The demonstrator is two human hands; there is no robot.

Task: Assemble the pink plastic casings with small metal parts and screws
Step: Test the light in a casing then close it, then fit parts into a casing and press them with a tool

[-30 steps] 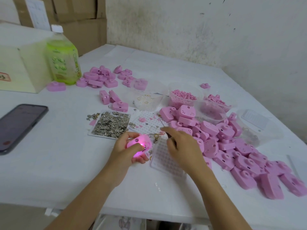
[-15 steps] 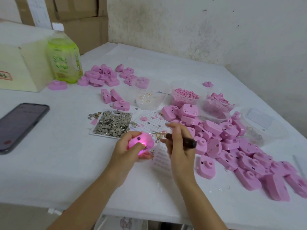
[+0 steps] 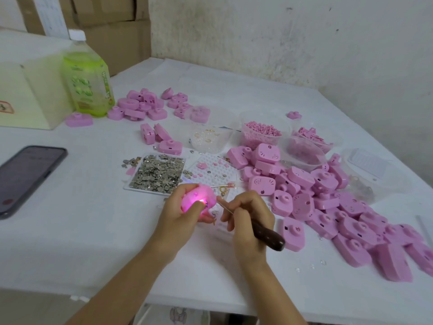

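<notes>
My left hand (image 3: pixel 180 213) grips a pink casing (image 3: pixel 199 195) just above the table, and the casing glows from a small light inside it. My right hand (image 3: pixel 246 215) holds a dark-handled screwdriver (image 3: pixel 267 234), its thin shaft pointing left with the tip at the casing's edge. A flat tray of small metal parts (image 3: pixel 155 172) lies just beyond my left hand. A white perforated board (image 3: pixel 210 171) with a few tiny parts sits next to that tray.
A big pile of pink casings (image 3: pixel 328 202) spreads to the right, a smaller pile (image 3: pixel 145 105) at the back left. Clear tubs of pink bits (image 3: pixel 260 132) stand behind. A phone (image 3: pixel 25 174), green bottle (image 3: pixel 87 76) and cream box (image 3: pixel 25 95) occupy the left.
My right hand came off the white board, turned the screwdriver and brought its tip to the casing in my left hand. The left hand stayed almost where it was.
</notes>
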